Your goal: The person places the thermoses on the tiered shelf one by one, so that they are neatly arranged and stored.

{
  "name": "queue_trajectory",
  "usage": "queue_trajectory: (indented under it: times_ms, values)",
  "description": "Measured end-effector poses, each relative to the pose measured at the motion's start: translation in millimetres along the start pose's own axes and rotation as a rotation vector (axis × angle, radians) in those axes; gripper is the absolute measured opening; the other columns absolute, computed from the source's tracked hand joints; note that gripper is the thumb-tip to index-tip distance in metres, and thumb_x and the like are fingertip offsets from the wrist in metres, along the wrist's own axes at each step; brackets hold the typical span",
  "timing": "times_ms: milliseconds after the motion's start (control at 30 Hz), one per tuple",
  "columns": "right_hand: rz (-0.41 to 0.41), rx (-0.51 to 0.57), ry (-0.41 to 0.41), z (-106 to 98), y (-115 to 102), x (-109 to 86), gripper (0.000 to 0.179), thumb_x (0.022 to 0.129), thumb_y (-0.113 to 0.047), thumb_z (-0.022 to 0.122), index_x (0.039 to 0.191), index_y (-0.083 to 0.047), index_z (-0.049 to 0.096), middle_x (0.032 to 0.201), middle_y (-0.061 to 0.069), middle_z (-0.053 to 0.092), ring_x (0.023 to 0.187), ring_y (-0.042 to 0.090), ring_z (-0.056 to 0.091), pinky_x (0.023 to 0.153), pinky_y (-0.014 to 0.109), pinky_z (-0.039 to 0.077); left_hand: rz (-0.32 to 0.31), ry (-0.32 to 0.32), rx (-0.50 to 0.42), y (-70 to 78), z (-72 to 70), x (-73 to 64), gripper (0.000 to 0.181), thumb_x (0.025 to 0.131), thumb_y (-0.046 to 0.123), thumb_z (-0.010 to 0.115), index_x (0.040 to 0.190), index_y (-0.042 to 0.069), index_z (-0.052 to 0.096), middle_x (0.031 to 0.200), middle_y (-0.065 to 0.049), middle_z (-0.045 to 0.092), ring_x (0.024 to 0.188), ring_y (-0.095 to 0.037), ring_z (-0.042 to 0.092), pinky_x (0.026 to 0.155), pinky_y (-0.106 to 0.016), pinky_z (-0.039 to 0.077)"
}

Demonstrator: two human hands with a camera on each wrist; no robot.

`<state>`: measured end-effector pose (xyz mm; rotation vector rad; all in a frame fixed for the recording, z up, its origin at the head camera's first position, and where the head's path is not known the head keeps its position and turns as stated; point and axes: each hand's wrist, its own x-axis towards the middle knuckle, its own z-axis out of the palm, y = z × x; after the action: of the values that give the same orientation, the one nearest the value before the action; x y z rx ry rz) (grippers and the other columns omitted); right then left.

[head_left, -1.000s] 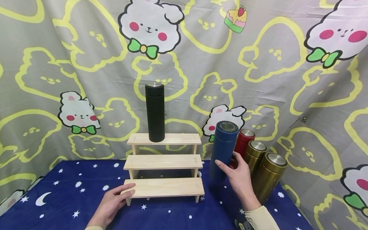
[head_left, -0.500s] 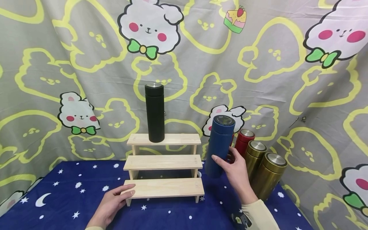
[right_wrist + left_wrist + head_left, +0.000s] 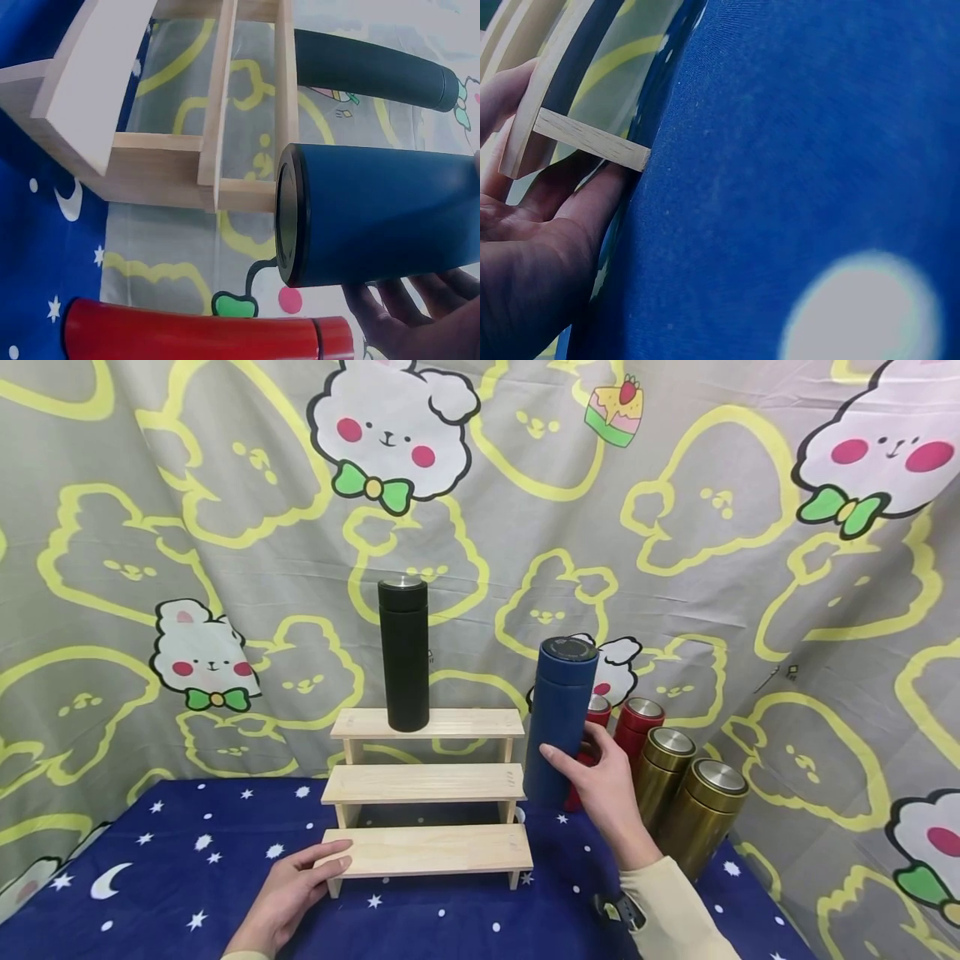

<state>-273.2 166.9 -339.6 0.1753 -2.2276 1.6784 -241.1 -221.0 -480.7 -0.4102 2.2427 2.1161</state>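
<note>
Right hand [image 3: 604,783] around blue flask [image 3: 559,714]

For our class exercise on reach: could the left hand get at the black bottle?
Probably yes: the left hand holds only the bottom shelf, and no other bottle stands in front of the black bottle.

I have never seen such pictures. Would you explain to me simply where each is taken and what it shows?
No machine is here: a person works bare-handed. The wide views come from a camera on the head; the other two, from a camera on each wrist. The left hand grips the rack by the left end of its lowest shelf. The right hand holds the blue bottle above the cloth. The black bottle stands on the top shelf. To the right, two red bottles and two gold bottles stand on the cloth.
</note>
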Motion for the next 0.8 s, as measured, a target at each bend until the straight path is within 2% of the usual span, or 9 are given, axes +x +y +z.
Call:
queue_trajectory:
  times_ms: [300,533,800]
  values:
    - [-0.031,-0.01,-0.006,8,-6,9.7,0.069,0.083,-0.041,0.079,0.139,-0.011,0.051,0.128,0.011,0.058,0.116,0.028,0.053,0.097,0.05,0.046,-0.004,0.004,0.003,0.1,-0.1,-0.1,0.047,0.084,0.024,0.08,0.122,0.0,0.068,0.145,-0.029,0.039,0.106,-0.023,0.06,0.094,-0.046,0.049]
    - [-0.017,-0.024,-0.004,12,-4,10.8,0.069,0.083,-0.041,0.079,0.139,-0.012,0.051,0.129,0.011,0.057,0.117,0.028,0.052,0.097,0.052,0.045,-0.01,0.007,0.001,0.0,0.2,0.0,0.046,0.083,0.023,0.081,0.121,0.0,0.069,0.145,-0.029,0.039,0.106,-0.023,0.06,0.094,-0.046,0.049]
    - [-0.019,0.014,-0.016,17,-5,14.2,0.07,0.082,-0.043,0.079,0.139,-0.013,0.051,0.128,0.01,0.057,0.116,0.028,0.051,0.094,0.052,0.048,-0.004,0.007,-0.003,0.2,0.1,0.4,0.045,0.083,0.023,0.081,0.121,0.0,0.069,0.145,-0.029,0.039,0.106,-0.022,0.06,0.094,-0.045,0.049]
